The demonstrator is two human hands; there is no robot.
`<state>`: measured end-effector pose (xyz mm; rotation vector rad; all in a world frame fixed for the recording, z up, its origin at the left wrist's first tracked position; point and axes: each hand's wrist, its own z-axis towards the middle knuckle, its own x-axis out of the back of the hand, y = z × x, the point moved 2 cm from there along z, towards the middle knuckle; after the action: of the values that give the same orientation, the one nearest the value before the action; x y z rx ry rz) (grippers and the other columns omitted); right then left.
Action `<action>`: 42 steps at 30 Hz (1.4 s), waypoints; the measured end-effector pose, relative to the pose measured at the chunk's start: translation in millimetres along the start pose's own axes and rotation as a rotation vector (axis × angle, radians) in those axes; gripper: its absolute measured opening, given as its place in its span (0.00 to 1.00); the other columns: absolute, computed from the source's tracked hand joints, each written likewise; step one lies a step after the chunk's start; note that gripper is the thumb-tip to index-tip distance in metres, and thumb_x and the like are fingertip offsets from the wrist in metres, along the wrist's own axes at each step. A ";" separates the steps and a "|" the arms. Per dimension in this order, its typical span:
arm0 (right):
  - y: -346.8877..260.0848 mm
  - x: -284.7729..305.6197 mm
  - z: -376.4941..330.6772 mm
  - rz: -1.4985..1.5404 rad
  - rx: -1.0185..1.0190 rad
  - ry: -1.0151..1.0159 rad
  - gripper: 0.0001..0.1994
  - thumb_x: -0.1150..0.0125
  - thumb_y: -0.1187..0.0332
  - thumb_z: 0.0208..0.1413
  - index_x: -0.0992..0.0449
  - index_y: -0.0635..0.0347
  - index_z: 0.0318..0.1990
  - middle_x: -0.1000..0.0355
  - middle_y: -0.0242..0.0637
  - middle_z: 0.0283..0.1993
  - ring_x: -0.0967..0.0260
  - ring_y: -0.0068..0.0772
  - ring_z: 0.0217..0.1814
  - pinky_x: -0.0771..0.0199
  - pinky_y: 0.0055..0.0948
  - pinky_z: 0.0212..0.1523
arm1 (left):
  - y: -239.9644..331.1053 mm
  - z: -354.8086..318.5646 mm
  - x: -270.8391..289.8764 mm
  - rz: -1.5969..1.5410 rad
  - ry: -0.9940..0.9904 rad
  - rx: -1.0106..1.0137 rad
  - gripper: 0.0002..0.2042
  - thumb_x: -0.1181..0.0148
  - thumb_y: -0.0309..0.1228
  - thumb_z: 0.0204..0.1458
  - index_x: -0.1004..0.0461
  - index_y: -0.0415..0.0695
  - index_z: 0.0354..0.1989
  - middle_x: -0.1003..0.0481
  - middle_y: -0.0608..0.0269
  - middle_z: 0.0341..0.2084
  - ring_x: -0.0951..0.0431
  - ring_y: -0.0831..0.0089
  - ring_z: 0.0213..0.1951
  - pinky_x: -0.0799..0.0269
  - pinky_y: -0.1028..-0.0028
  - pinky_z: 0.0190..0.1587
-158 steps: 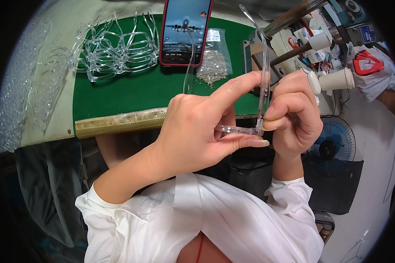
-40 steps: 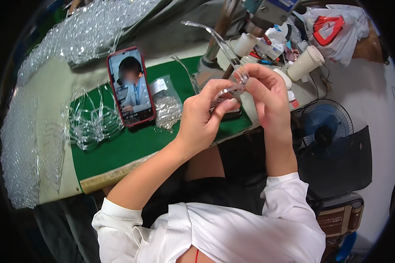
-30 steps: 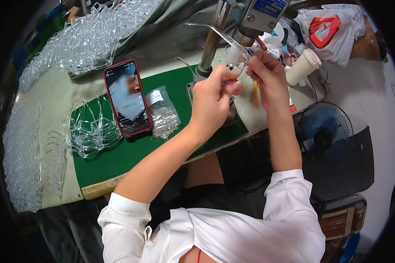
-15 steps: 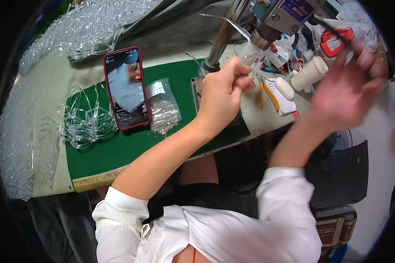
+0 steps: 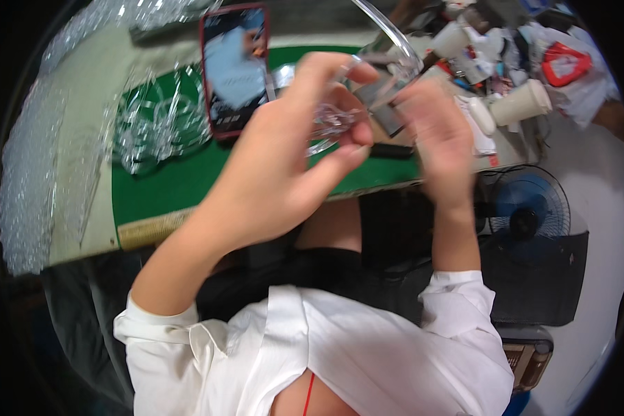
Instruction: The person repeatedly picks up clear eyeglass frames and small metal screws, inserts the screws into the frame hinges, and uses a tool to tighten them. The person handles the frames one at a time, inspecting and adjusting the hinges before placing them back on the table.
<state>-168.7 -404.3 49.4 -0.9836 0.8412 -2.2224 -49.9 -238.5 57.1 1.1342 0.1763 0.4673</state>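
Observation:
My left hand is raised over the green mat, its fingers curled round a clear plastic eyeglass frame. One temple of the eyeglass frame sticks up beyond the fingers. Close against the frame's far corner is my right hand; motion smears its fingers, so their grip cannot be made out. Shiny clear bits show between my left thumb and fingers, too blurred to tell apart. To the left of that hand lie several clear eyeglass frames in a heap.
A phone in a red case stands behind the left hand. Masses of clear plastic parts cover the table's left side. At the right are a pale cup, a white oval object and clutter. A blue fan stands below the table edge.
My right hand has left the machine's dark lever and come left to the eyeglass frame. My left hand has drawn the frame away from the machine, toward me. The whole view has shifted.

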 end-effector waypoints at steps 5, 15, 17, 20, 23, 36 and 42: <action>16.4 -78.8 -50.2 -0.527 0.052 -0.289 0.20 0.36 0.65 0.46 0.26 0.60 0.48 0.37 0.37 0.34 0.38 0.38 0.36 0.35 0.33 0.36 | 25.7 -88.5 64.1 0.262 0.153 -0.012 0.32 0.59 0.11 0.43 0.47 0.37 0.63 0.31 0.51 0.45 0.25 0.69 0.41 0.30 0.65 0.52; 17.4 -83.5 -47.0 -0.538 0.140 -0.421 0.17 0.37 0.65 0.47 0.25 0.53 0.46 0.38 0.34 0.33 0.39 0.36 0.36 0.37 0.33 0.37 | 26.9 -144.5 122.5 0.717 0.938 -0.162 0.28 0.37 0.25 0.48 0.43 0.36 0.57 0.34 0.45 0.53 0.33 0.56 0.57 0.34 0.56 0.59; 19.4 -77.7 -49.3 -0.507 0.125 -0.385 0.12 0.37 0.69 0.46 0.24 0.54 0.41 0.37 0.35 0.33 0.38 0.37 0.36 0.38 0.33 0.37 | 16.7 -158.9 134.5 0.406 0.941 -0.112 0.23 0.40 0.32 0.52 0.39 0.35 0.53 0.35 0.42 0.54 0.34 0.54 0.58 0.35 0.54 0.60; 22.3 -73.1 -47.8 -0.421 0.093 -0.329 0.08 0.39 0.77 0.45 0.25 0.59 0.36 0.35 0.36 0.32 0.36 0.39 0.34 0.36 0.33 0.36 | 10.7 -165.6 132.4 0.109 0.838 -0.097 0.24 0.43 0.41 0.54 0.37 0.36 0.51 0.32 0.45 0.47 0.31 0.57 0.52 0.29 0.63 0.54; 26.9 -74.0 -45.1 -0.299 -0.065 -0.280 0.07 0.41 0.80 0.46 0.26 0.62 0.34 0.33 0.38 0.31 0.36 0.40 0.34 0.35 0.33 0.35 | 1.9 -163.6 121.4 -0.216 0.532 -0.049 0.26 0.47 0.47 0.55 0.37 0.36 0.53 0.31 0.52 0.37 0.29 0.63 0.43 0.26 0.74 0.44; 26.0 -90.5 -41.9 -0.398 -0.120 -0.221 0.06 0.34 0.75 0.43 0.27 0.61 0.28 0.31 0.35 0.28 0.32 0.37 0.29 0.33 0.33 0.30 | 17.9 -119.5 63.4 0.072 0.439 0.063 0.40 0.47 0.47 0.54 0.58 0.32 0.64 0.28 0.48 0.26 0.33 0.74 0.22 0.37 0.84 0.23; 24.4 -95.0 -39.7 -0.553 -0.018 -0.246 0.06 0.37 0.75 0.45 0.30 0.60 0.27 0.34 0.35 0.27 0.33 0.39 0.31 0.34 0.35 0.30 | 12.0 -119.1 60.9 0.079 0.495 0.097 0.47 0.49 0.62 0.50 0.58 0.35 0.65 0.28 0.46 0.26 0.28 0.72 0.23 0.38 0.84 0.19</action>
<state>-139.6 -341.4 -30.5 -1.6142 0.5179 -2.4594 -42.6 -108.6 23.7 1.1058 0.5917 0.8130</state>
